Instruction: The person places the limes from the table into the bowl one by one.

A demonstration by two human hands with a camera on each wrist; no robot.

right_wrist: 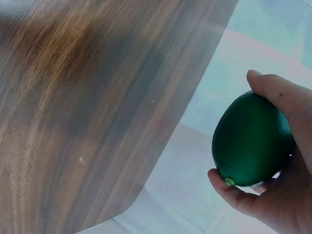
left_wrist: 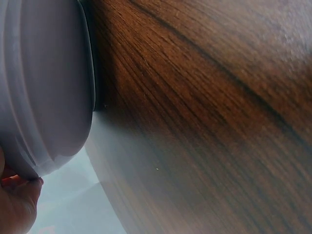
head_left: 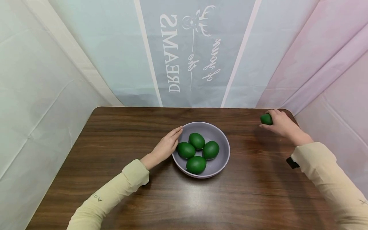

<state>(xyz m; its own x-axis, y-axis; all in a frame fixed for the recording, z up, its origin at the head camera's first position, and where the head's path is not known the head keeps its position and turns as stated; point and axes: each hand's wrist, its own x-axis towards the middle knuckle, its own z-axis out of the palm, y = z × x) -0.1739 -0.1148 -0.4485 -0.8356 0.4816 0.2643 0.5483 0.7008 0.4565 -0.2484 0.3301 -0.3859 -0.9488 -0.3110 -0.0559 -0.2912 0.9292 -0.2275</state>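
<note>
In the head view a lilac-grey bowl [head_left: 222,163] stands on the table with several dark green avocados [head_left: 210,150] inside. My left hand [head_left: 165,147] touches the bowl's left rim, its fingers fairly straight and close together. The left wrist view shows the outer bowl wall [left_wrist: 53,87] close up, with fingertips [left_wrist: 29,195] against the rim at the lower left. Over the table's far right corner, my right hand [head_left: 280,123] grips another avocado [head_left: 266,119]. Seen from the right wrist, thumb and fingers curl round this avocado [right_wrist: 251,141], its pale stem end showing.
The dark wooden table [head_left: 115,137] has rounded far corners. Behind it hangs a pale cloth [head_left: 201,95] with mirrored lettering, and more cloth closes in both sides. A black object [head_left: 292,163] shows under the right sleeve cuff.
</note>
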